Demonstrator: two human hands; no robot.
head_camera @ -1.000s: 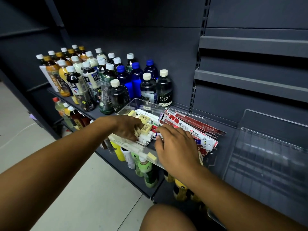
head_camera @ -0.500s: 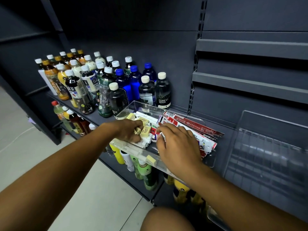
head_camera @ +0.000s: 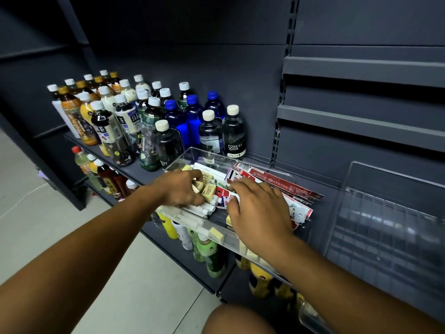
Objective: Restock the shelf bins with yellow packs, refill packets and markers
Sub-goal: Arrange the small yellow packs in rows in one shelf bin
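Head view: the yellow packs (head_camera: 208, 190) lie in a heap at the left end of the clear bin (head_camera: 231, 240), just below the middle of the frame. White markers (head_camera: 210, 208) are stacked beneath and beside them, and the red-and-white refill packets (head_camera: 279, 183) fan out toward the right end.

Almost nothing has shifted over the last second. Both hands have stayed in the same spots inside the bin, and the heap looks the same. That suggests sorting or tidying stock that is already in place, not adding a fresh item, so this bin seems close to done.

The left hand (head_camera: 179, 189) has its fingers curled down over the yellow packs and seems to grip one or two, with its thumb against the markers. The right hand (head_camera: 261, 213) is bent at the knuckles with its fingertips on the refill packets. Its back hides whether it pinches one, so I cannot tell.

Bottles (head_camera: 154, 121) crowd the shelf (head_camera: 137, 171) at upper left, and an empty bin (head_camera: 385, 225) leans at the right.
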